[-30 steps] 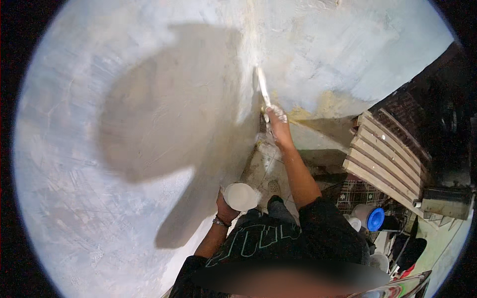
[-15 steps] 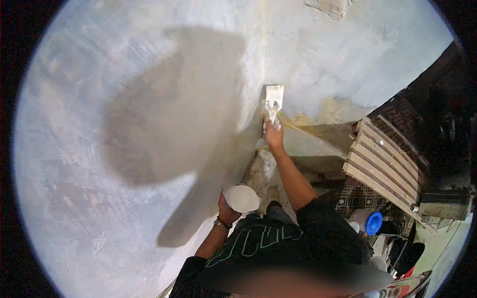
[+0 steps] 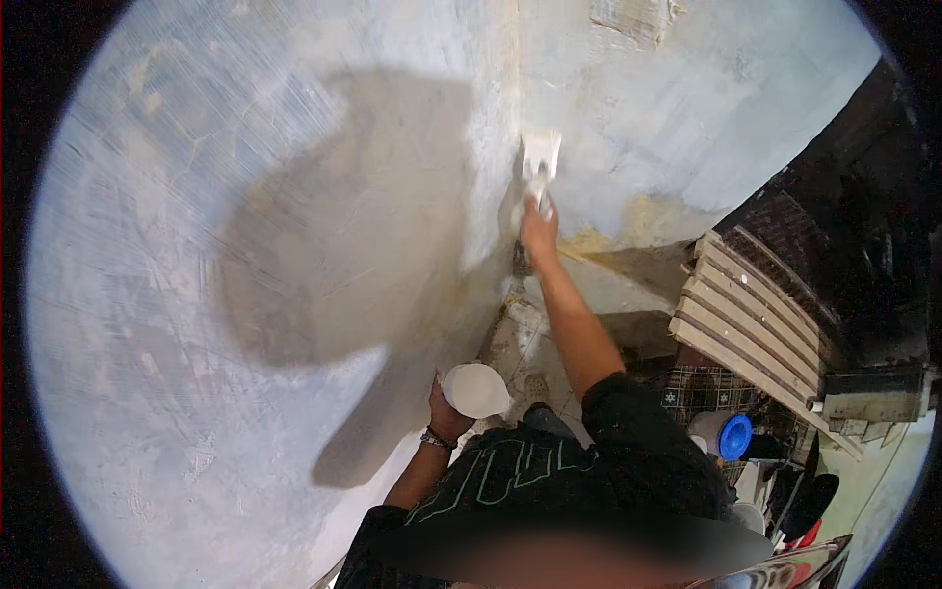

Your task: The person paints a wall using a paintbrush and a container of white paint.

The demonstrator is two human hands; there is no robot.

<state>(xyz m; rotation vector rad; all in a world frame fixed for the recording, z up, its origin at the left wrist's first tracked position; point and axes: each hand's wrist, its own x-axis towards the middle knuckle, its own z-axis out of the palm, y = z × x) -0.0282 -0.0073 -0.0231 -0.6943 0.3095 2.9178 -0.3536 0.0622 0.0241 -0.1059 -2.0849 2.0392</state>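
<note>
My right hand (image 3: 539, 228) is closed on the handle of a putty knife (image 3: 541, 155) with a wide, whitish blade. The blade lies against the right-hand wall (image 3: 648, 128), close beside the corner where two walls meet. White smears cover the tool near my fingers. Low in front of my body, my left hand (image 3: 449, 414) holds a white bowl (image 3: 476, 391) by its left side. Its inside looks pale; how much it contains I cannot tell. The left-hand wall (image 3: 128, 324) is patchy grey-white and carries my large shadow.
To the right leans a slatted wooden rack (image 3: 751, 314) beside a dark opening. Below it stand a container with a blue lid (image 3: 734, 437) and a patterned cloth (image 3: 702, 391). A rough raised patch (image 3: 636, 20) juts from the upper wall. Tiled floor (image 3: 520, 339) shows beneath my arms.
My right hand and the putty knife have moved a little upward along the wall beside the corner. My left hand still holds the bowl in nearly the same place.
</note>
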